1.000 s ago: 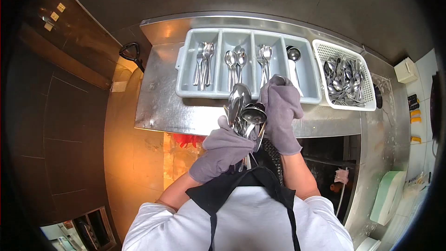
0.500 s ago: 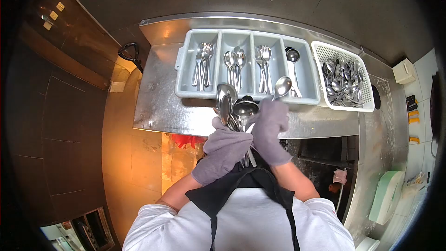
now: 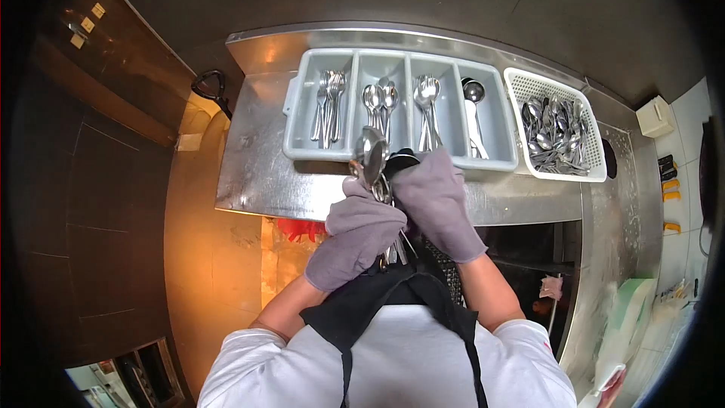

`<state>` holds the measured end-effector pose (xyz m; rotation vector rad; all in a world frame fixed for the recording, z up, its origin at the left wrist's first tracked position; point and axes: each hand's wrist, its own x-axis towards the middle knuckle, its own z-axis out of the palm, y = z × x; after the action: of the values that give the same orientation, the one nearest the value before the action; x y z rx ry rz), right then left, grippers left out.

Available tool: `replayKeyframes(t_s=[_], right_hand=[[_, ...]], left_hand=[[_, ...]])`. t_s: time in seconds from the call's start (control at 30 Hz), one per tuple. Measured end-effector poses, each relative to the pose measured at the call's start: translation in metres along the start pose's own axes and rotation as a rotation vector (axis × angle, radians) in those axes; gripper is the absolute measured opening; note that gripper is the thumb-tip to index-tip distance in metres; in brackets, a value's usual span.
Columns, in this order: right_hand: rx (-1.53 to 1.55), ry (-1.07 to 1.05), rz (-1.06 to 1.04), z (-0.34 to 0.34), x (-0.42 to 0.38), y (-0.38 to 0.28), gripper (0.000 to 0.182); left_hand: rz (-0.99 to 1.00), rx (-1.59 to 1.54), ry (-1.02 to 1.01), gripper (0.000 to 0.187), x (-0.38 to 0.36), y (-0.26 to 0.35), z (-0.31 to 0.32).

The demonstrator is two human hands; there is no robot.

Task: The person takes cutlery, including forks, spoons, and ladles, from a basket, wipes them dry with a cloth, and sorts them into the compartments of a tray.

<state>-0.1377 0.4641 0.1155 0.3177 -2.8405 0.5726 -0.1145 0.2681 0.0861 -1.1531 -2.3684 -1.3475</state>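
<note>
My left hand [image 3: 364, 228], in a grey-purple glove, is closed around a bundle of metal spoons [image 3: 371, 155]. Their bowls stick up above the fist and the handle ends show below it. My right hand [image 3: 439, 200], gloved the same way, is curled against the bundle's right side, at a ladle [image 3: 403, 159] with a dark, shiny bowl; the glove hides its handle. Just beyond both hands is a grey cutlery tray [image 3: 332, 154]. Its compartments hold forks [image 3: 331, 102], small spoons [image 3: 380, 106], larger spoons [image 3: 427, 102] and ladles [image 3: 473, 106], from left to right.
A white perforated basket [image 3: 593, 175] full of mixed cutlery [image 3: 555, 132] stands right of the tray. Both rest on a steel counter [image 3: 257, 174] with a raised back edge. A green-and-white box [image 3: 630, 310] is at the far right.
The spoon my right hand held up is out of it, and a spoon now lies on top in the tray's third compartment. That hand has come back to the bundle.
</note>
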Motion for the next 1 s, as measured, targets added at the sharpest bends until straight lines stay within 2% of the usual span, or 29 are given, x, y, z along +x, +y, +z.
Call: replayKeyframes(t_s=[0.07, 0.13, 0.17, 0.23, 0.3, 0.47, 0.57, 0.67, 0.7, 0.77, 0.8, 0.83, 0.9, 0.93, 0.97, 1.0], right_hand=[[0.181, 0.014, 0.013, -0.010, 0.003, -0.016, 0.012], [0.824, 0.196, 0.209, -0.006, 0.007, -0.020, 0.018], [0.635, 0.090, 0.240, -0.016, 0.004, -0.015, 0.026], [0.559, 0.170, -0.202, -0.015, 0.002, 0.009, 0.021], [0.609, 0.170, -0.306, -0.018, 0.003, 0.013, 0.017], [1.065, -0.020, 0.318, -0.032, 0.011, -0.020, 0.010], [0.948, 0.207, 0.290, -0.004, -0.001, -0.003, 0.010], [0.783, 0.094, 0.364, 0.006, 0.002, 0.021, 0.012], [0.801, 0.235, 0.295, -0.010, 0.007, 0.003, 0.014], [0.615, 0.081, 0.428, -0.011, 0.023, -0.001, 0.015], [0.510, 0.007, 0.393, -0.019, 0.023, -0.004, 0.015], [0.405, -0.062, 0.350, -0.027, 0.024, -0.008, 0.017], [0.321, 0.113, 0.054, -0.014, 0.011, 0.017, 0.016], [0.276, 0.199, -0.094, -0.007, 0.008, 0.025, 0.015], [0.547, 0.291, 0.194, 0.003, 0.012, 0.027, 0.013], [0.390, 0.363, 0.112, 0.000, 0.013, 0.028, 0.013]], left_hand=[[0.005, 0.002, 0.000, 0.008, 0.003, -0.001, 0.001], [0.011, 0.002, 0.001, 0.008, 0.005, -0.001, 0.002], [0.013, 0.002, 0.001, 0.008, 0.005, -0.001, 0.002], [0.019, 0.019, 0.003, 0.008, 0.007, -0.004, 0.001], [0.031, 0.050, 0.014, 0.008, 0.007, -0.006, -0.001], [0.025, 0.040, -0.003, 0.007, 0.008, -0.009, -0.003], [-0.006, -0.049, -0.042, 0.008, 0.013, -0.005, -0.001], [-0.053, -0.147, -0.090, 0.010, 0.019, -0.002, -0.005], [-0.071, -0.179, -0.105, 0.010, 0.019, -0.002, -0.006], [-0.105, -0.249, -0.110, 0.012, 0.018, -0.005, -0.004], [-0.113, -0.274, -0.100, 0.014, 0.014, -0.008, -0.004], [-0.310, -0.450, -0.127, 0.017, 0.008, -0.004, -0.005], [-0.701, -0.796, -0.179, 0.022, -0.002, 0.007, -0.006], [-0.580, -0.686, -0.192, 0.022, -0.002, 0.005, -0.004], [-0.459, -0.578, -0.210, 0.023, -0.002, 0.001, -0.001], [-0.340, -0.468, -0.213, 0.023, -0.002, -0.003, 0.002]])
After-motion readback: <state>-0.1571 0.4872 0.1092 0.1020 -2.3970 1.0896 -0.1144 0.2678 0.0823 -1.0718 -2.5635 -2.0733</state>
